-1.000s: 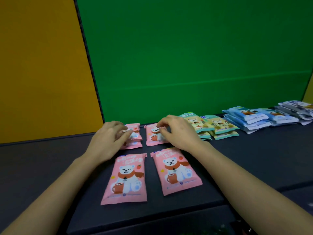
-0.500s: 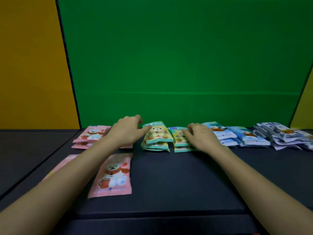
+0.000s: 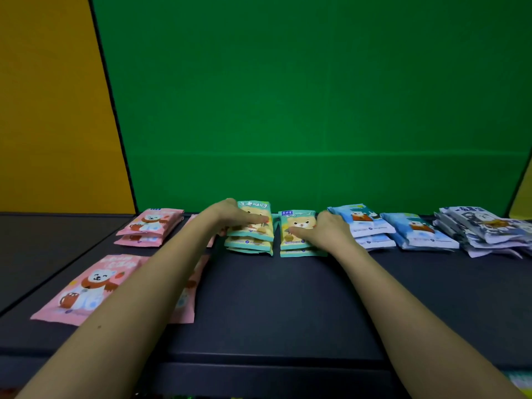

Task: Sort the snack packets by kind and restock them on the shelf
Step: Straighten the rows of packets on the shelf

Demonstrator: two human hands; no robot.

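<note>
Packets, seen from the head camera, lie in a row along the back of a dark shelf, grouped by colour. At centre frame two teal stacks sit side by side with a narrow gap between them. The left hand rests on the left teal stack, fingers nearly straight and held together. They lie across the face of the top packet and point toward frame right. That top packet sits tilted, its far end raised. The thumb is hidden, so whether it hooks the packet's edge cannot be told. The right hand lies on the right teal stack, fingers stretched flat toward frame left over the printed bear, pinching nothing.

Left of centre, a pink stack lies at the back, and a second pink stack just beside it is mostly covered by the left wrist. At lower left, a single pink packet lies flat nearer the front. The left forearm crosses its right corner and hides most of another pink packet next to it.

Right of centre, the right wrist overlaps the left edge of a blue stack. A second blue stack lies just beside that, and a grey-white pile sprawls untidily at the right edge.

Behind everything stands a green panel, with a yellow panel filling the upper left and a yellow sliver at the far right.
</note>
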